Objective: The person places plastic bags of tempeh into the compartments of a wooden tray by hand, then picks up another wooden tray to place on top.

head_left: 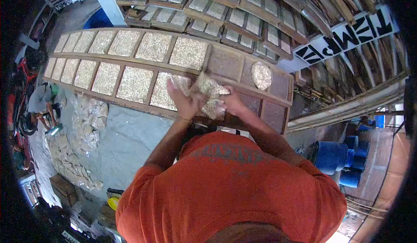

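Note:
In front of me lies a long wooden frame (pixel 169 65) split into two rows of square compartments. Pale, grainy material (pixel 134 83) fills the compartments on the left and middle. My right hand (pixel 232 100) grips the side of a crumpled clear bag of the same material (pixel 210 93), above the near row. My left hand (pixel 184 100) is at the bag's left side, its thumb raised and its other fingers blurred. A rounded lump of the material (pixel 261 75) sits in the far row at the right.
Racks of filled trays (pixel 208 8) stand behind the frame. Clear bags (pixel 89 117) lie on the floor sheet (pixel 130 130) at left, near another person (pixel 41 100). Blue barrels (pixel 330 156) stand at right.

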Tool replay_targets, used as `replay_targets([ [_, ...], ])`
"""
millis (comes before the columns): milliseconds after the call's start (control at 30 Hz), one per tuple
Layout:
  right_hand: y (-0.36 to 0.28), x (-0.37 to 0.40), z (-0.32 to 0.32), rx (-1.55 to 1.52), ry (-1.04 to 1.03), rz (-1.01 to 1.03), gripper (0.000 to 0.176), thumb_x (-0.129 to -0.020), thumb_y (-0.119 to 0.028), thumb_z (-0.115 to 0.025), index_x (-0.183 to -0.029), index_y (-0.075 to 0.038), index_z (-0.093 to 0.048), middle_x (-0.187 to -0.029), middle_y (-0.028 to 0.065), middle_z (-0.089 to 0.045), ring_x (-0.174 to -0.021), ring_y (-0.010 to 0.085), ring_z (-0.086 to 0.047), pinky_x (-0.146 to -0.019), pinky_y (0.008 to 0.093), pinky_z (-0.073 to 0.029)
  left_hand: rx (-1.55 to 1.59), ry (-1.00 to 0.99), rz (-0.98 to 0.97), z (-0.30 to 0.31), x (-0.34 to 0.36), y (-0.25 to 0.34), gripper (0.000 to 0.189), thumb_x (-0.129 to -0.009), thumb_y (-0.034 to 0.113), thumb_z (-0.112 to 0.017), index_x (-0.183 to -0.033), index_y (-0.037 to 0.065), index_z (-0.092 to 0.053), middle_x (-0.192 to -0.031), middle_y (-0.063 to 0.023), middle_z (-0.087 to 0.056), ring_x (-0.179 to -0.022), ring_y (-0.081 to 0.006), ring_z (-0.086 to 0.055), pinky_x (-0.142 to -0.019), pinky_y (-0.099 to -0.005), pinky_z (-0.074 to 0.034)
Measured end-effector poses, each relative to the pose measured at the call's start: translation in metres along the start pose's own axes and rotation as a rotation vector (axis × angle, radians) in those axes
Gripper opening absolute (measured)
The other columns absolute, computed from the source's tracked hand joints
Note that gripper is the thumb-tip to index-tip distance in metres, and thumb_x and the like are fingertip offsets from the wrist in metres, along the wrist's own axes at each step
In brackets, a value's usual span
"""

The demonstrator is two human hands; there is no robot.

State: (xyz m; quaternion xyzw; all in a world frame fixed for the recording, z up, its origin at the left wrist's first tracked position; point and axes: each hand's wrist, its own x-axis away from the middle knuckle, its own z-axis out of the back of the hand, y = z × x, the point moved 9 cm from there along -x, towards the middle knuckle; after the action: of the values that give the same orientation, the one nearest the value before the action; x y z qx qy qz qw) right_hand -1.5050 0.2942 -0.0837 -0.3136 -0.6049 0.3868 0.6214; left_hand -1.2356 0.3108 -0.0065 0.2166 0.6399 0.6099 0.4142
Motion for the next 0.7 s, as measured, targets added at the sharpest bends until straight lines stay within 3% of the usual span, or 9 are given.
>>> replay_targets([
  [67,0.064,-0.045,0.004,0.077,-0.176,0.075,0.050,-0.099,-0.010,-0.072,-0.141,-0.002,-0.046,-0.128,0.0136,-0.064,-0.109,0.0266,-0.068,-0.080,0.0395,-0.063,-0.469,-0.975,-0.744,-0.052,0.049,0.023,0.100,-0.080,0.045,-0.085,-0.159,0.004,-0.038,-0.163,-0.0255,-0.035,-0.155,-0.0371,-0.030,-0.127,-0.0514,-0.024],
  [100,0.086,-0.054,0.007,0.043,-0.255,0.078,0.050,-0.099,-0.011,-0.071,-0.141,0.001,-0.046,-0.129,0.0138,-0.063,-0.109,0.0272,-0.068,-0.081,0.0393,-0.063,-0.470,-0.963,-0.741,-0.054,0.046,0.016,0.100,-0.080,0.045,-0.085,-0.159,0.004,-0.038,-0.163,-0.0255,-0.035,-0.155,-0.0371,-0.030,-0.127,-0.0514,-0.024],
  [167,0.074,-0.021,0.008,-0.252,-0.211,-0.272,0.049,-0.100,-0.013,-0.071,-0.140,0.004,-0.047,-0.130,0.0141,-0.063,-0.111,0.0293,-0.068,-0.085,0.0395,-0.063,-0.627,-1.101,-0.625,-0.071,0.060,-0.022,0.101,-0.077,0.042,-0.086,-0.159,0.005,-0.038,-0.159,-0.0263,-0.041,-0.150,-0.0403,-0.038,-0.123,-0.0507,-0.032],
  [233,-0.008,0.023,-0.005,-0.680,-0.266,-0.061,0.052,-0.103,-0.023,-0.069,-0.139,0.007,-0.047,-0.131,0.0154,-0.063,-0.118,0.0331,-0.066,-0.098,0.0434,-0.059,-0.419,-1.007,-0.366,-0.070,0.057,-0.017,0.092,-0.085,0.041,-0.082,-0.157,0.004,-0.039,-0.152,-0.0229,-0.052,-0.141,-0.0391,-0.051,-0.118,-0.0497,-0.040],
  [300,-0.043,0.043,0.000,-0.634,-0.184,-0.009,0.054,-0.104,-0.033,-0.065,-0.141,0.003,-0.048,-0.136,0.0172,-0.062,-0.125,0.0336,-0.064,-0.108,0.0464,-0.053,0.502,-0.829,0.723,-0.079,0.059,-0.062,0.078,-0.095,0.040,-0.076,-0.155,0.004,-0.042,-0.145,-0.0187,-0.061,-0.131,-0.0360,-0.061,-0.112,-0.0496,-0.046],
  [367,-0.025,0.048,-0.006,-0.657,-0.267,-0.220,0.050,-0.105,-0.034,-0.064,-0.141,-0.002,-0.051,-0.133,0.0173,-0.064,-0.118,0.0309,-0.067,-0.106,0.0465,-0.054,0.199,-0.959,0.681,-0.076,0.066,-0.049,0.064,-0.104,0.054,-0.057,-0.147,0.007,-0.054,-0.142,-0.0161,-0.064,-0.127,-0.0319,-0.063,-0.110,-0.0491,-0.047],
  [433,-0.045,0.050,-0.021,-0.707,-0.309,-0.241,0.047,-0.105,-0.033,-0.064,-0.140,-0.004,-0.053,-0.130,0.0167,-0.067,-0.112,0.0288,-0.069,-0.104,0.0461,-0.055,1.329,-0.740,1.212,-0.103,0.089,-0.022,0.082,-0.103,0.067,-0.047,-0.155,0.004,-0.042,-0.146,-0.0174,-0.060,-0.133,-0.0342,-0.059,-0.114,-0.0515,-0.045],
  [567,-0.102,0.080,-0.006,-0.062,0.014,0.010,0.035,-0.104,-0.025,-0.069,-0.130,-0.002,-0.063,-0.116,0.0105,-0.072,-0.103,0.0191,-0.068,-0.089,0.0397,-0.057,1.456,-1.003,1.197,-0.079,0.078,-0.012,0.090,-0.099,0.075,-0.044,-0.153,0.003,-0.047,-0.150,-0.0198,-0.057,-0.137,-0.0365,-0.055,-0.119,-0.0529,-0.040],
  [700,-0.060,0.067,0.014,-0.258,-0.093,-0.068,0.041,-0.104,-0.028,-0.068,-0.135,-0.001,-0.061,-0.120,0.0115,-0.071,-0.109,0.0225,-0.068,-0.091,0.0418,-0.057,0.288,-1.330,0.879,-0.092,0.054,-0.012,0.066,-0.103,0.049,-0.059,-0.144,-0.002,-0.057,-0.138,-0.0223,-0.065,-0.126,-0.0344,-0.063,-0.110,-0.0474,-0.048],
])
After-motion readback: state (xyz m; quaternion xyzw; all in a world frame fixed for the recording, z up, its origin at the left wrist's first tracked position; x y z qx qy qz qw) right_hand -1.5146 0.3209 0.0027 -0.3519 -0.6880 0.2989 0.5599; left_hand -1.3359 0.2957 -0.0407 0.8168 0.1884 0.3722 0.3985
